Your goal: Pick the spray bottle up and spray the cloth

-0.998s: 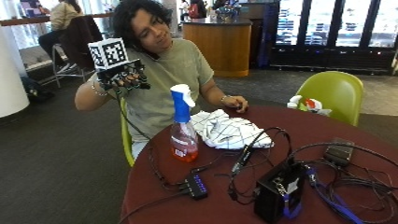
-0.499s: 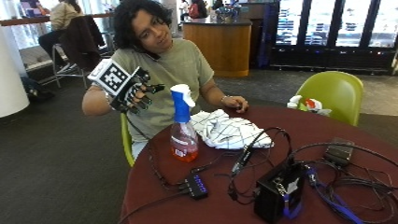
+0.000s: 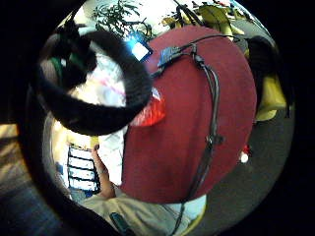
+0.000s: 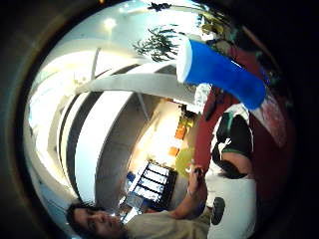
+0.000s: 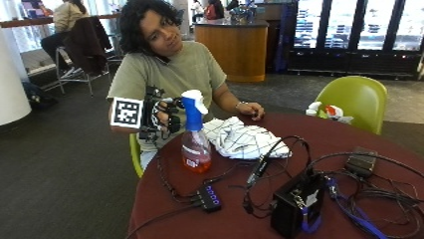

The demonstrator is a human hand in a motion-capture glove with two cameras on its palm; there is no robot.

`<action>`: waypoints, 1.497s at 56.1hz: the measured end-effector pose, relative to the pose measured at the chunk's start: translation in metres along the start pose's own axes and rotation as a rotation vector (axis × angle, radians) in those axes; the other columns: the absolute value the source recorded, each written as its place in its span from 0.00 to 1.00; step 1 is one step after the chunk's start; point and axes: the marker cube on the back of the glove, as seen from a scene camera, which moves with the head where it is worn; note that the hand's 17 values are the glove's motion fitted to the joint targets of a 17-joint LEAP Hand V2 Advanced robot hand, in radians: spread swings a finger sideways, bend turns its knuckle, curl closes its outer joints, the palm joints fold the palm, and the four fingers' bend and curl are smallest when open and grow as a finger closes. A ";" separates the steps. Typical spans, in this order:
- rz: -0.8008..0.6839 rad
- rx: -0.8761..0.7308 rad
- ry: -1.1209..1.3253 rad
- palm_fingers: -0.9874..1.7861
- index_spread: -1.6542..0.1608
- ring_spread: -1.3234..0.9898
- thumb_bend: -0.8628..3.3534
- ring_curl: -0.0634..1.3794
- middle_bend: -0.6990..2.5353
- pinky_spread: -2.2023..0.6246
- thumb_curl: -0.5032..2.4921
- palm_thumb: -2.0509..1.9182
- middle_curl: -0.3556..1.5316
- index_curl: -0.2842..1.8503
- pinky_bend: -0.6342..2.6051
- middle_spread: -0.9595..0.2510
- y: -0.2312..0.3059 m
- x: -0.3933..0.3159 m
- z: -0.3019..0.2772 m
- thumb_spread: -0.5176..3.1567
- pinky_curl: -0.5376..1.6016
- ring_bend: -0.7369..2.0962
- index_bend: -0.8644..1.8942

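From the outside view, the spray bottle (image 5: 195, 137) stands upright on the round red tabletop (image 5: 371, 149), near the edge closest to the seated person. It holds orange-red liquid in roughly its lower part, under a blue trigger head with a white nozzle. The gloved right hand (image 5: 164, 119) is level with the bottle's neck and just beside it, on the side away from the cloth; its fingers look spread and relaxed, gripping nothing, and I judge it is approaching for a grasp not yet made. The white checked cloth (image 5: 242, 139) lies crumpled just beyond the bottle, toward the tabletop's middle, close enough to be sprayed without being moved. The bare left hand (image 5: 253, 110) rests at the tabletop's edge behind the cloth, well apart from the right hand. Cables and a black box (image 5: 298, 209) lie further from the bottle, past the cloth.

In the little finger side palm view, the bottle's red liquid body (image 3: 150, 110) shows beside a black strap, standing on the tabletop (image 3: 197, 142), with the cloth (image 3: 113, 147) next to it.

In the thumb side palm view, the blue trigger head (image 4: 224, 72) fills the area nearest the palm, so the palm faces the bottle's top, though contact cannot be confirmed.
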 end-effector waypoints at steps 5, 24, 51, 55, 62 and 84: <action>0.012 0.106 -0.021 0.71 0.75 0.54 0.22 0.29 0.29 0.76 0.33 0.77 0.37 0.22 0.40 0.77 -0.013 0.001 0.003 0.40 0.43 0.48 0.36; -0.009 -0.032 -0.113 0.85 0.76 0.49 0.22 0.44 0.45 0.73 0.38 0.79 0.53 0.37 0.47 0.64 -0.019 0.017 0.017 0.38 0.52 0.59 0.57; -0.157 -0.334 0.389 0.64 0.79 0.53 0.20 0.43 0.39 0.73 0.40 0.75 0.53 0.40 0.41 0.71 0.026 -0.013 -0.032 0.41 0.51 0.53 0.47; -0.207 -0.386 0.466 0.55 0.78 0.55 0.20 0.39 0.35 0.77 0.40 0.73 0.49 0.38 0.39 0.77 0.035 -0.014 -0.043 0.43 0.49 0.47 0.44; -0.247 -0.468 0.633 0.52 0.75 0.56 0.20 0.33 0.31 0.81 0.38 0.71 0.45 0.35 0.36 0.81 0.048 -0.020 -0.067 0.46 0.45 0.41 0.41; -0.306 -0.531 1.132 0.47 0.69 0.56 0.20 0.29 0.27 0.85 0.35 0.68 0.38 0.28 0.34 0.78 0.089 -0.040 -0.121 0.49 0.42 0.38 0.36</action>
